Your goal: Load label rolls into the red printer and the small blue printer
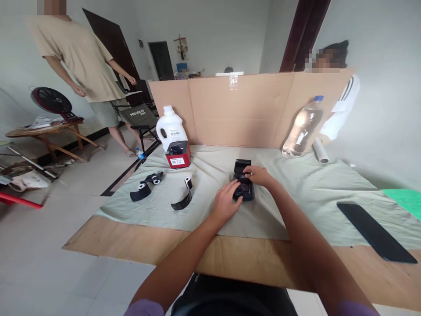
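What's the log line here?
left hand: on black device; right hand: at its raised lid; nearby: black rolls, white jug, red box

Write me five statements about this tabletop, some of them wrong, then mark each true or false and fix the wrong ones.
1. The left hand and the right hand are both at the black device. True.
2. The flap of the black device is folded down shut. False: it stands raised.
3. The white jug stands behind the red-and-black box. True.
4. The clear bottle has a red cap. False: its cap is blue.
5. The curled black strip nearest the left hand lies on the cloth. True.
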Available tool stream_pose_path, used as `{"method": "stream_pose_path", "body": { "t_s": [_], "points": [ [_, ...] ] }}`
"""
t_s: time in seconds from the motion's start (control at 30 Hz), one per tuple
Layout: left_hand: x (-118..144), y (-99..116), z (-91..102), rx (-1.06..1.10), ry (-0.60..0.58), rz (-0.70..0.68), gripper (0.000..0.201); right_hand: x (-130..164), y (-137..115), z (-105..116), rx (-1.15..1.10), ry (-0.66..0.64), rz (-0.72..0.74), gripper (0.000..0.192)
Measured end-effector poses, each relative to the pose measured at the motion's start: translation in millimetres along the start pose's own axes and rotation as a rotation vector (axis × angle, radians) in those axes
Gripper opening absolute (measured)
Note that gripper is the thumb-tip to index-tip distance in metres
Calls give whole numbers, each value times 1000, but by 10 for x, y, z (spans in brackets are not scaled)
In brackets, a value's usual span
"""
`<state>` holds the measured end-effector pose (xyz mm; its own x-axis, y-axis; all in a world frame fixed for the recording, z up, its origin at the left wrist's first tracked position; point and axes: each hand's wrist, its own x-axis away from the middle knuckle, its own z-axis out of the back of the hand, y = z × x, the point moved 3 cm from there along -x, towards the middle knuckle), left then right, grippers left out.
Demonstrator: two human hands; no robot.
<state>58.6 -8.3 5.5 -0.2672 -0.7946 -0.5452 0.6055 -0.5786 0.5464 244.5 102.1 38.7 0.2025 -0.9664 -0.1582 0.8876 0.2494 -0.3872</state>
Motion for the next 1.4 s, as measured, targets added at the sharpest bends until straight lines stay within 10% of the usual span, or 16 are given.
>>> {"method": "stream_pose_path", "body": {
  "t_s": [0.3, 0.57, 0.93, 1.07, 1.4],
  "points": [
    [5, -23, -99, -119, -138, -21, 47, 75, -86, -204, 180, 88, -33, 20],
    [-5, 1, -90, -184, -159, -46, 53, -68, 10, -37, -93, 316, -38, 47],
    [5, -11, -97, -222, -126, -41, 39, 73, -52, 210, -29, -143, 83, 8],
    [7, 2, -86, -200, -127, -39, 39, 45, -75, 194, -36, -38, -81, 25],
    [15, -69, -117, -88, -139, 105, 65, 151, 13, -18, -431, -322, -430, 58]
  ]
}}
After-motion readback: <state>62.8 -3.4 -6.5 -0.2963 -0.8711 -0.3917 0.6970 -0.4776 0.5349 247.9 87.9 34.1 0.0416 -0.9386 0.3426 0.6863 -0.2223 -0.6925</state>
